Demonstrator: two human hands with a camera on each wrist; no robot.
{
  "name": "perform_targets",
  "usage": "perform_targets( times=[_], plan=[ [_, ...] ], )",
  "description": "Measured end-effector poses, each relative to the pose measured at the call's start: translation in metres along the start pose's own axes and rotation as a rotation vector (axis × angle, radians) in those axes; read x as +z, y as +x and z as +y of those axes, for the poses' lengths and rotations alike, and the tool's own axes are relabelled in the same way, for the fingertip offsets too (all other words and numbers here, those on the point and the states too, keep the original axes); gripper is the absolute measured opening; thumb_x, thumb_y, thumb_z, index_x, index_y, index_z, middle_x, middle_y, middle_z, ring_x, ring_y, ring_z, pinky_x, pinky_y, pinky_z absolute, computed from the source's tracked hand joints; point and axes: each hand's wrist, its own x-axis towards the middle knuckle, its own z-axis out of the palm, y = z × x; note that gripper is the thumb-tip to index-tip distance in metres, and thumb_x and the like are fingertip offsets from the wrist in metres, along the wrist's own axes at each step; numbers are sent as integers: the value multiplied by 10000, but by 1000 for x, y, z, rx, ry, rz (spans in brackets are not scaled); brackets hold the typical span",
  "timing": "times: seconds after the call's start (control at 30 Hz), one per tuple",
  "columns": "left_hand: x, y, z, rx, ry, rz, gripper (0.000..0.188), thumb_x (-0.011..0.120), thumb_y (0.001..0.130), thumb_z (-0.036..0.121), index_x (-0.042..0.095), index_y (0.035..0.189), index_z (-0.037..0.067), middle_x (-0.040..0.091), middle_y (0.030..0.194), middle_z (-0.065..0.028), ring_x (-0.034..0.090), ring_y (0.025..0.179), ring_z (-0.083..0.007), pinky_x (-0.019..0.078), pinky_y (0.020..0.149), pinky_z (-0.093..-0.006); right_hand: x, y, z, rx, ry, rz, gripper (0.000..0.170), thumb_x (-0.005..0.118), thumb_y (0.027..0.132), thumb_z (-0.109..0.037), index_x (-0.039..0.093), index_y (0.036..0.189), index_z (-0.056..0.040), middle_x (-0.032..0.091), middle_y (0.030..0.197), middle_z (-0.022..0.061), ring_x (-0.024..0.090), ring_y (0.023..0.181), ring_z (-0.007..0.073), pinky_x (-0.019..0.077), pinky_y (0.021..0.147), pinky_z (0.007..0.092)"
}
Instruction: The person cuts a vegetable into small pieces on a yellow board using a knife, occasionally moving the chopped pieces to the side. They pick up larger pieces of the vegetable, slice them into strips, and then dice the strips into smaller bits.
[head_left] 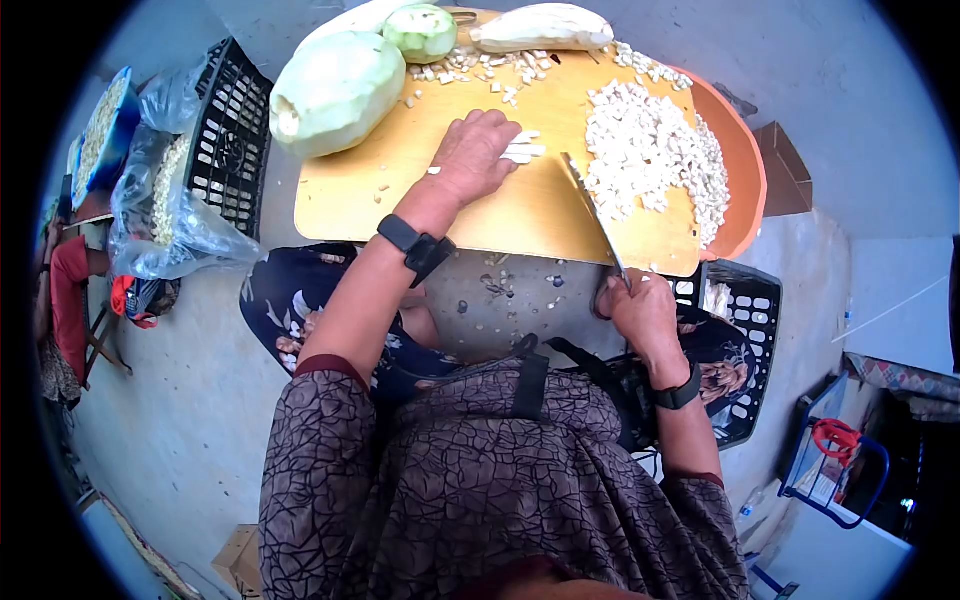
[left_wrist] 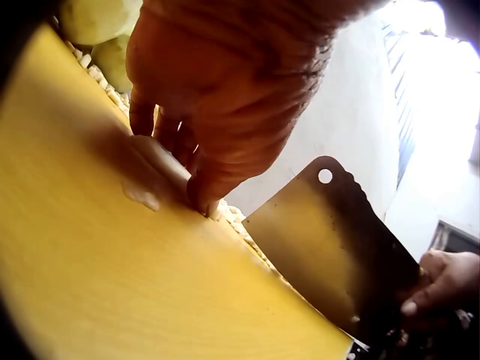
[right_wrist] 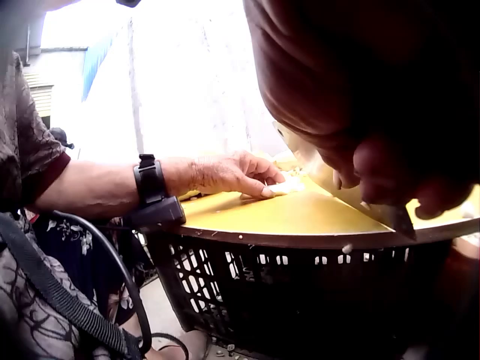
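Observation:
On the yellow board (head_left: 400, 210) my left hand (head_left: 475, 157) holds a small bundle of pale vegetable strips (head_left: 525, 150), fingers bent down over them. In the left wrist view the thumb and fingertips pinch the strips (left_wrist: 163, 159) close to the board. My right hand (head_left: 645, 312) grips a cleaver (head_left: 597, 215) by its handle at the board's front edge. The head view shows the blade nearly edge-on, angled toward the strips but apart from them. Its broad face with a round corner hole shows in the left wrist view. Diced white pieces (head_left: 635, 150) lie heaped right of the blade.
A large peeled gourd (head_left: 340, 95), a smaller green one (head_left: 420, 34) and a long pale one (head_left: 542, 27) lie along the board's far side. An orange basin (head_left: 745, 180) sits under its right edge. Black crates (head_left: 228, 150) stand left and beneath.

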Motion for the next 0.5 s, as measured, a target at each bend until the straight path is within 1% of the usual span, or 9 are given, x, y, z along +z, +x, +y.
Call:
perform_targets(
  times=[0.07,0.13,0.23,0.27,0.3,0.33,0.5],
  plan=[
    [3,1,0,-14,-4,-62,336,753,760,157,660,1071,70,619,1043,-102,576,1040,-313,482,924,-425,-1,5,7,39,99,-10,257,664,888,-216,667,827,34,663,817,263,654,820,446,522,725,498],
    [3,-3,7,10,-11,-95,328,747,762,151,661,1068,69,611,1030,-105,575,1024,-314,484,915,-425,1,9,14,84,187,-39,284,671,882,-229,664,818,47,656,800,270,652,809,448,519,703,490],
    [6,-12,19,39,-63,-147,318,743,758,135,658,1055,63,597,1018,-110,574,1004,-317,487,899,-431,-7,6,6,121,153,-91,280,673,884,-228,667,830,47,653,792,271,649,801,449,513,701,486],
    [7,-16,23,46,-83,-167,316,743,756,131,658,1052,62,594,1013,-110,573,1005,-318,486,899,-432,-10,4,0,94,137,-92,280,671,889,-225,669,840,51,650,786,273,647,793,449,509,708,483],
    [6,-19,28,52,-101,-185,314,743,754,128,658,1049,60,591,1008,-111,572,1005,-319,486,898,-433,-7,3,0,104,167,-105,282,669,891,-226,670,844,53,650,783,272,647,792,448,508,712,483],
    [3,-21,32,62,-59,-207,343,744,749,118,641,1071,57,581,1016,-116,569,1017,-325,485,902,-432,-4,2,1,112,198,-117,285,667,894,-227,670,849,54,650,781,272,647,791,447,508,716,483],
    [0,-36,31,34,-81,-137,404,752,760,114,610,1135,59,570,1061,-125,559,1044,-331,482,923,-425,1,0,8,154,288,-128,281,665,899,-223,667,846,53,646,772,265,647,782,443,507,709,483]
  ],
)
